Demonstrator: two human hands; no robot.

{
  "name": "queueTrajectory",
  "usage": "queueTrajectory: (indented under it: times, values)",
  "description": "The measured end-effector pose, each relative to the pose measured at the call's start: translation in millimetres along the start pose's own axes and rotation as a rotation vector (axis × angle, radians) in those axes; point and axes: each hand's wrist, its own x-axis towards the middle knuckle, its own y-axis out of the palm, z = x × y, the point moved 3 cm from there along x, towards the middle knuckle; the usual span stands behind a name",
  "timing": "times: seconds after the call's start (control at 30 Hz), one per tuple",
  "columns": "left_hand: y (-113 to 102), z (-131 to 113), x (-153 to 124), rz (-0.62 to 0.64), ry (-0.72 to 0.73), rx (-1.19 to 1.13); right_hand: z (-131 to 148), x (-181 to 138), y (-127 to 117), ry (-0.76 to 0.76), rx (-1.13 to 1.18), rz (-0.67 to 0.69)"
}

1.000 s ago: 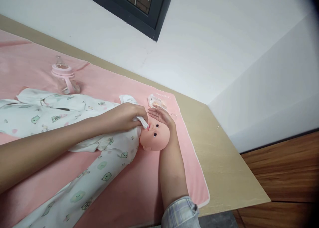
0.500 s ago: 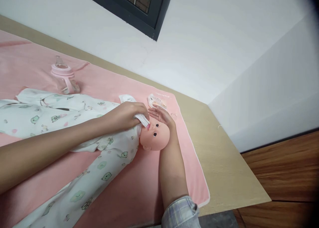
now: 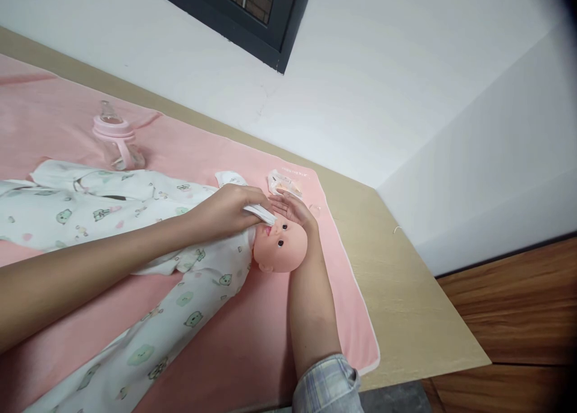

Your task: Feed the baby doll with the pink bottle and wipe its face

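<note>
A baby doll in a white outfit with green animal prints lies on its back on a pink mat. My left hand reaches across its chest, fingers closed on a folded white tissue. The tissue's tip is at the doll's face, by the mouth and nose. Beyond the head, my right hand lies with fingers stretched out and palm up. The doll's head rests against my right wrist and forearm.
A pink-handled baby bottle lies on the pink mat at the far left. Near my right fingers is a small clear packet. The wooden table meets a white wall under a dark window frame.
My left hand has shifted the tissue slightly right, from over the doll's mouth toward its nose, so more of the pink lips shows. My right hand has stayed in place.
</note>
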Motion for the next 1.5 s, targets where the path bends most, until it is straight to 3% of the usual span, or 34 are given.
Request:
queueTrajectory:
  times: [0.2, 0.7, 0.93, 1.17, 1.33, 1.5]
  values:
    - [2.5, -2.2, 0.1, 0.03, -0.024, -0.061, -2.6, 5.6, -4.2, -0.008, 0.0, -0.01]
    - [8.5, -3.6, 0.2, 0.026, 0.002, 0.039, -1.6, 5.6, -2.3, 0.015, -0.027, -0.069]
    - [10.2, 0.1, 0.9, 0.003, 0.009, 0.044, -5.8, 8.7, -7.2, -0.011, 0.022, 0.018]
    - [-4.0, 8.3, 2.2, 0.008, -0.096, 0.048, -3.4, 1.2, -5.0, 0.004, 0.003, 0.001]
    - [-20.1, 18.6, 3.2, 0.017, -0.142, 0.102, 12.1, -7.9, -3.2, -0.05, -0.036, -0.004]
    - [-31.9, 34.8, 5.1, -0.015, -0.142, 0.076, 58.7, -32.1, 13.7, -0.107, -0.265, -0.049]
